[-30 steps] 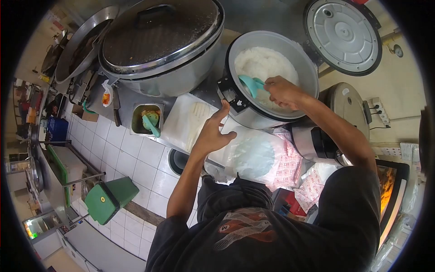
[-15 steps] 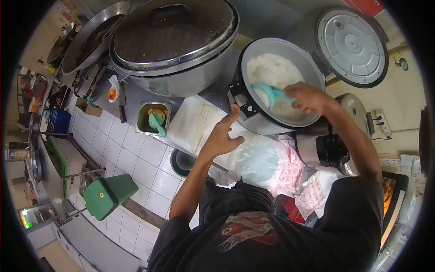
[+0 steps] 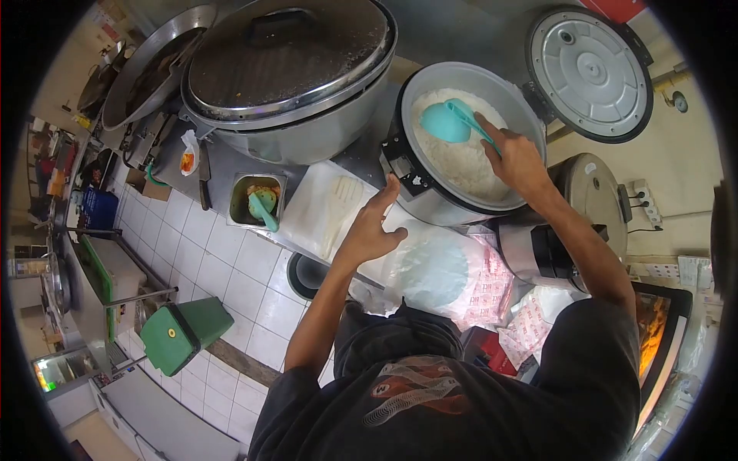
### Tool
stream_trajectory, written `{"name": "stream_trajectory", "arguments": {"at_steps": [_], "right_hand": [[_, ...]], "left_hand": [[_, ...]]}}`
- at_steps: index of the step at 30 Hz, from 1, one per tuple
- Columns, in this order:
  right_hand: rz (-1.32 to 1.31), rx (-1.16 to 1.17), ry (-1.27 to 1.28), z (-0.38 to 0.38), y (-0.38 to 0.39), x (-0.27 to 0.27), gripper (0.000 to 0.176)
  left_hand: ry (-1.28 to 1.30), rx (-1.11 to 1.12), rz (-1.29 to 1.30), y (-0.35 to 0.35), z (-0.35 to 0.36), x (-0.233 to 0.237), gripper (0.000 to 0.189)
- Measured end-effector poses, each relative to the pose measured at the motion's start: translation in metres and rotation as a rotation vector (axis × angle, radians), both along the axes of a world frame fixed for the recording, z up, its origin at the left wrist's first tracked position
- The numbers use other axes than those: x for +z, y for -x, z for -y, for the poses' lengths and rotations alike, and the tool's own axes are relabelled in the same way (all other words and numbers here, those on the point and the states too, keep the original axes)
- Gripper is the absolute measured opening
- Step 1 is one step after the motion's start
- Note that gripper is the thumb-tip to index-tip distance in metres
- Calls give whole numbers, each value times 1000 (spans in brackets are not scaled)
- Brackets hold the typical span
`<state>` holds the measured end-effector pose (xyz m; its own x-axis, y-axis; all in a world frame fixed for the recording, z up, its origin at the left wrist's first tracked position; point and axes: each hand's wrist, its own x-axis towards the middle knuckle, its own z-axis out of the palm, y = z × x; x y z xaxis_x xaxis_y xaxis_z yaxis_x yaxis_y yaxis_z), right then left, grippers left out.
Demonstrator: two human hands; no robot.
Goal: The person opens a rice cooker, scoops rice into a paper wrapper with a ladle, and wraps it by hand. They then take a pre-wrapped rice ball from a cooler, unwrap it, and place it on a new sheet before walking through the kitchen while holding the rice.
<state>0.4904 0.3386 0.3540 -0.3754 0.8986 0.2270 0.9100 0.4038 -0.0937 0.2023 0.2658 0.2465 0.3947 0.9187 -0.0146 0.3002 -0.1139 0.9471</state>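
Note:
An open rice cooker (image 3: 419, 188) holds white cooked rice (image 3: 461, 157), its round lid (image 3: 588, 73) hinged up behind it. My right hand (image 3: 516, 160) grips the handle of a teal rice paddle (image 3: 446, 121), whose scoop is over the rice at the pot's far side. My left hand (image 3: 373, 227) hovers with fingers spread beside the cooker's front, above a clear plastic bag (image 3: 430, 269) spread over a round plate.
A big metal pot with a lid (image 3: 288, 58) stands left of the cooker. A small steel container (image 3: 257, 201) holds another teal scoop. A white tray (image 3: 327, 207) lies on the counter. A second cooker (image 3: 573, 223) is at right. A green bin (image 3: 184, 334) stands on the tiled floor.
My right hand has swung the teal paddle from the pot's near-left edge up and across to the far side of the rice. My left hand stayed beside the cooker.

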Motion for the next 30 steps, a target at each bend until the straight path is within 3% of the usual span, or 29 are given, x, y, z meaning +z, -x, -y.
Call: {"name": "stream_trajectory", "arguments": {"at_steps": [4, 10, 12, 14, 16, 19, 25, 30], "right_hand": [[43, 7, -45, 7, -2, 11, 52], [-166, -76, -110, -4, -22, 16, 44], [-176, -115, -27, -19, -66, -22, 40], [-323, -297, 332, -21, -77, -27, 41], [-595, -610, 977, -19, -60, -2, 45], [-708, -677, 980, -11, -33, 0, 29], [-851, -707, 1159, -19, 4, -8, 30], [-789, -609, 1154, -26, 33, -3, 29]], "left_hand": [[24, 10, 13, 0, 2, 3, 100], [46, -21, 15, 0, 0, -2, 99], [45, -26, 11, 0, 0, -2, 98], [45, -32, 8, 1, 0, -2, 98], [46, -33, 11, 1, -1, -3, 97], [26, -33, 0, 0, -1, -4, 96], [6, -32, -8, -1, -2, -3, 97], [6, -3, 4, -3, -1, 2, 98]]}}
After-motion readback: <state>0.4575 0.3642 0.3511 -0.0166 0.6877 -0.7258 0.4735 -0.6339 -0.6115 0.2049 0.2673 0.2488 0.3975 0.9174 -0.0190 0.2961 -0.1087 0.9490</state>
